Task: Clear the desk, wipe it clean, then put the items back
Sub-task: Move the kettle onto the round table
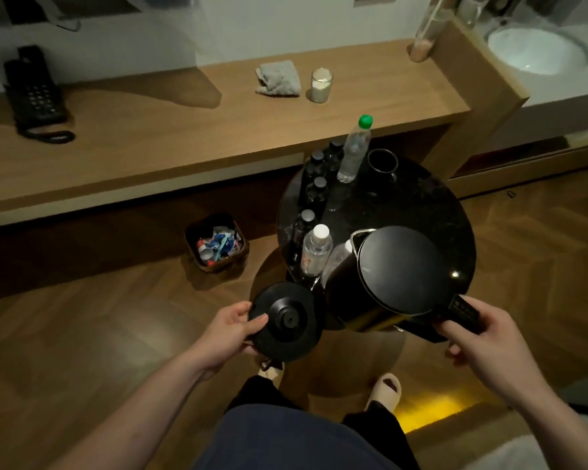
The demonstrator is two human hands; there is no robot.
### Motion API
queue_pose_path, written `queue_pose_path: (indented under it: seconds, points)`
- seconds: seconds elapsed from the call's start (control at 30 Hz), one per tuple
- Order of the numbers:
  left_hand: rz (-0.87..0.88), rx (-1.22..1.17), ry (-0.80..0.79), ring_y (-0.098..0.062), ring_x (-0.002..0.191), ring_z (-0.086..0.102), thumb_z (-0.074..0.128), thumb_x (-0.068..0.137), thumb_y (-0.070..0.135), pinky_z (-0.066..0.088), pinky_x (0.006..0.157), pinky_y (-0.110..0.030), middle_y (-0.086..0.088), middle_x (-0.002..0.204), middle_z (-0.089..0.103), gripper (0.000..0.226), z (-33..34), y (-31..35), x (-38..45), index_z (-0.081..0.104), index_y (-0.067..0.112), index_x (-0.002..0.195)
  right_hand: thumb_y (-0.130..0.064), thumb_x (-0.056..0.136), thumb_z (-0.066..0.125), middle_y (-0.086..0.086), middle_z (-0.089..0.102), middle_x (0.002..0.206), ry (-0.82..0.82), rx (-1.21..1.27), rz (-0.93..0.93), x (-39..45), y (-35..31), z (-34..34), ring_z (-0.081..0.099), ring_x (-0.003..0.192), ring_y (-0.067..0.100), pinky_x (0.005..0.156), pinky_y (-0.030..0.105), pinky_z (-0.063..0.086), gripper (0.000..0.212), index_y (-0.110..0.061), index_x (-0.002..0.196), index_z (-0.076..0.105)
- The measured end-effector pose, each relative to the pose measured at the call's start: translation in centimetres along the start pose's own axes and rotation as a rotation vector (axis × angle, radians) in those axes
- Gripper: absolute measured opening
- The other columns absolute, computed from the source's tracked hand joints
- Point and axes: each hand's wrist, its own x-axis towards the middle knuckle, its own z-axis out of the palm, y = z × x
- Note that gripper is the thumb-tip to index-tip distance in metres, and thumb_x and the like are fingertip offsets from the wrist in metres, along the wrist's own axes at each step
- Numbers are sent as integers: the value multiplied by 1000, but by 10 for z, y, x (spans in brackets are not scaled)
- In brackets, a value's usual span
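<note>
My right hand (476,337) grips the handle of a black electric kettle (391,276), which hangs tilted over the near edge of a round black side table (431,212). My left hand (231,325) holds the kettle's round black base (286,320) by its left rim, left of the kettle and off the table. The wooden desk (170,137) runs along the wall; on it lie a grey cloth (279,78), a candle glass (320,85) and a black telephone (36,96).
The side table carries several small dark bottles (316,171), a green-capped water bottle (353,150), a white-capped bottle (314,249) and a dark cup (382,162). A waste bin (216,244) stands on the wood floor. A washbasin (537,50) is at the far right.
</note>
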Motion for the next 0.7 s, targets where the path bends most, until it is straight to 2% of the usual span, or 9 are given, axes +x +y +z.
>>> queue_pose_path:
  seconds: [0.1,0.2,0.33,0.43,0.47,0.53,0.6,0.7]
  points:
    - [-14,-41,68,-29,97,76,60,103,16,61,66,-28,-14,108,78,25,28,-1,7,62,10,127,2,93,64,12,71,77,-96,-27,-48,22,10,-34,65,59,25,51,33,54,38,-34,87,76]
    - [-11,-113,180,-31,98,76,62,101,15,61,65,-29,-16,109,77,26,60,-9,15,64,9,127,3,94,63,14,71,78,-184,-41,-138,52,24,-73,66,60,28,50,32,54,39,-33,88,77]
    - [-44,-271,333,-33,100,75,62,101,14,64,80,-44,-18,115,74,29,115,-35,19,66,15,129,0,94,64,14,72,84,-277,-96,-222,80,49,-123,67,64,28,53,35,56,34,-32,88,74]
    - [-55,-390,403,-33,102,75,59,102,8,57,96,-56,-18,118,73,30,156,-49,25,65,16,130,0,95,63,10,73,85,-290,-93,-228,100,66,-156,67,63,25,55,36,56,28,-25,93,74]
    - [-57,-425,419,-32,104,74,58,102,6,58,96,-55,-17,119,73,32,169,-53,28,64,17,132,1,96,63,10,73,85,-292,-86,-224,107,70,-165,66,62,23,55,37,56,25,-22,95,74]
    - [-67,-493,449,-30,107,73,55,102,2,62,86,-46,-16,121,73,35,198,-59,35,63,17,133,0,96,62,9,73,84,-296,-80,-219,117,79,-179,65,60,22,56,39,55,21,-17,98,73]
    - [-78,-527,480,-30,109,72,53,103,0,64,79,-41,-15,123,71,35,224,-61,43,62,15,133,-1,96,63,7,73,85,-296,-83,-226,123,87,-187,65,60,21,57,39,55,21,-19,101,73]
    - [-74,-572,493,-28,108,72,53,104,2,64,80,-41,-13,121,72,29,254,-56,62,63,16,127,1,96,63,12,73,84,-273,-49,-219,132,93,-195,65,59,23,56,40,54,27,-24,101,72]
